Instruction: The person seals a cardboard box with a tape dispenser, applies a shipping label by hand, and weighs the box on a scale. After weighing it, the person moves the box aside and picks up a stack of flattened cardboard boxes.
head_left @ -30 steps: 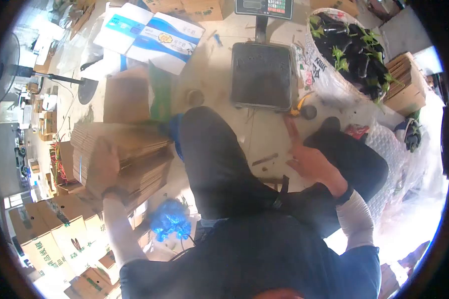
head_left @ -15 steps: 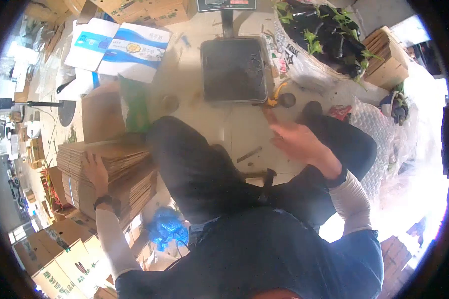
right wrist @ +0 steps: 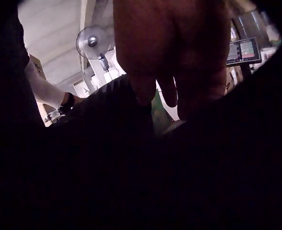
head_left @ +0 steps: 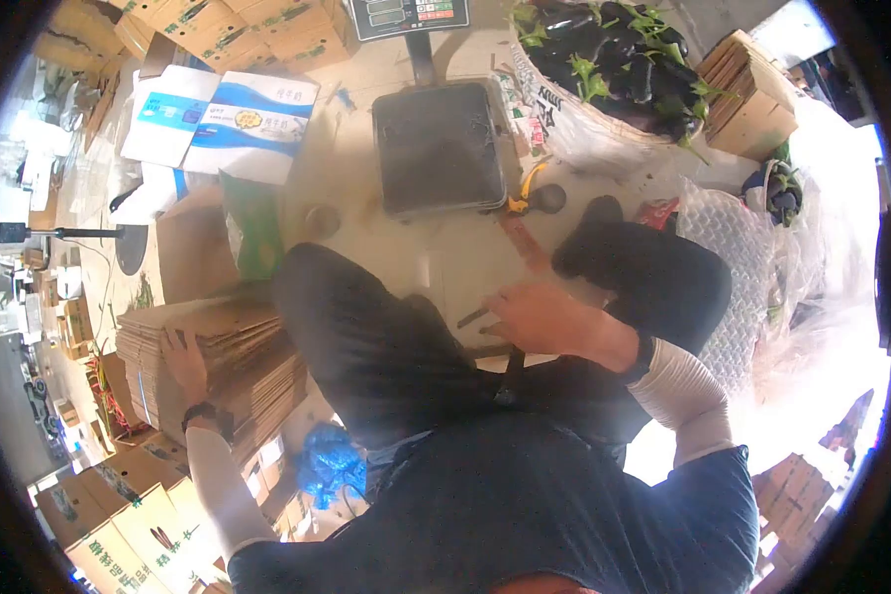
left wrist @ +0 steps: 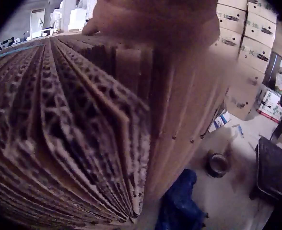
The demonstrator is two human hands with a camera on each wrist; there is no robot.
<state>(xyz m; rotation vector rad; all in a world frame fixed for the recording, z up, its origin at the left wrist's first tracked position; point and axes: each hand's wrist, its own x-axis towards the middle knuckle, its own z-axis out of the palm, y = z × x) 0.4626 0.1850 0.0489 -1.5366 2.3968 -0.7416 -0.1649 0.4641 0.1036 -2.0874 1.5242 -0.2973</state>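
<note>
My left hand [head_left: 185,363] rests on a thick stack of flattened cardboard boxes [head_left: 236,322], its fingers spread over the top. In the left wrist view the hand [left wrist: 155,21] lies across the stack's upper side, and the corrugated edges fan out below it. Over my lap hovers my right hand [head_left: 544,317], fingers loosely stretched and nothing in them. The right wrist view is mostly dark, with that hand's fingers [right wrist: 167,88] pointing down. A platform scale [head_left: 438,148] stands on the floor in front of me.
An open sack of eggplants [head_left: 614,69] stands to the scale's right, with folded cardboard [head_left: 747,94] beside it. White-and-blue cartons [head_left: 247,124] lie front left. A blue plastic bag [head_left: 329,463] is by my left side, bubble wrap [head_left: 713,287] by my right knee. A fan [head_left: 129,247] stands at left.
The head view has shifted, so the scene sits further left in it. My right hand has drawn back from beside the scale to over my lap. My left hand stays on the stack.
</note>
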